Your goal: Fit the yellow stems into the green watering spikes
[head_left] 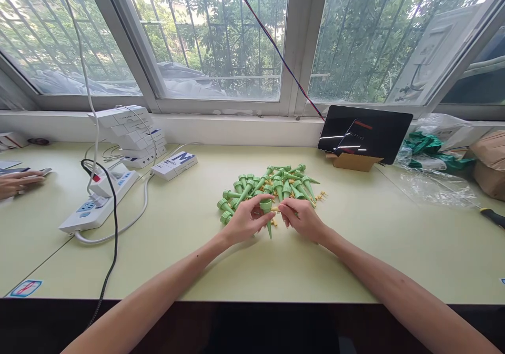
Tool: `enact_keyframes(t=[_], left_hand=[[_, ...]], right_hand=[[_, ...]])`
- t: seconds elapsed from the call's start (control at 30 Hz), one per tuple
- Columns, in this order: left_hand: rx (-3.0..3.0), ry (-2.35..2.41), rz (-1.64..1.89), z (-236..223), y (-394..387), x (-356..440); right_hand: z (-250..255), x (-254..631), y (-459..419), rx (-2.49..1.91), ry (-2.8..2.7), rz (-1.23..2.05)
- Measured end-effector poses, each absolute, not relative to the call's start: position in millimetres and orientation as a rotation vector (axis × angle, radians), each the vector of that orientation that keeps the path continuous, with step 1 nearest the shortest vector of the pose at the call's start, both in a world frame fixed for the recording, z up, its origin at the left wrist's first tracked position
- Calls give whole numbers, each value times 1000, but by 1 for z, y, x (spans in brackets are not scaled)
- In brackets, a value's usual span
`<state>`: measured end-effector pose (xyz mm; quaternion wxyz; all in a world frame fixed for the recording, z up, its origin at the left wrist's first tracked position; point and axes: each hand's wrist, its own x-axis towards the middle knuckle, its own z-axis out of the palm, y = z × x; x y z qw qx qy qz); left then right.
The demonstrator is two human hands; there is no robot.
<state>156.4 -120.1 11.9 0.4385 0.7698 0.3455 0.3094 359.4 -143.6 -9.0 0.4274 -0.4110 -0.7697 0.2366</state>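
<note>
My left hand (246,218) grips a green plastic watering spike (266,205) by its upper part, its cup-like top facing up and its point aimed down over the table. From the right, my right hand (299,217) pinches a small yellow plastic piece (275,209) against the spike's side; whether it sits in a hole there I cannot tell. Just beyond both hands lies a loose pile of green spikes (278,186), most with ribbed caps. Small yellow pieces (321,196) are scattered among them and at the pile's right edge.
A white power strip (100,201) with cables stands at the left, near stacked white boxes (132,133) and a single box (174,165). A dark tablet (365,133) leans on a cardboard stand (353,161). Plastic bags (437,154) lie right. Another person's hand (19,183) is far left.
</note>
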Motion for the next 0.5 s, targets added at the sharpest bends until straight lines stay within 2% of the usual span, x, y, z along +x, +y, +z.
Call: enact_keyframes(t=[0.5], left_hand=[[1873, 879, 789, 10, -120, 156]], right_hand=[[-5, 358, -146, -971, -1896, 660]])
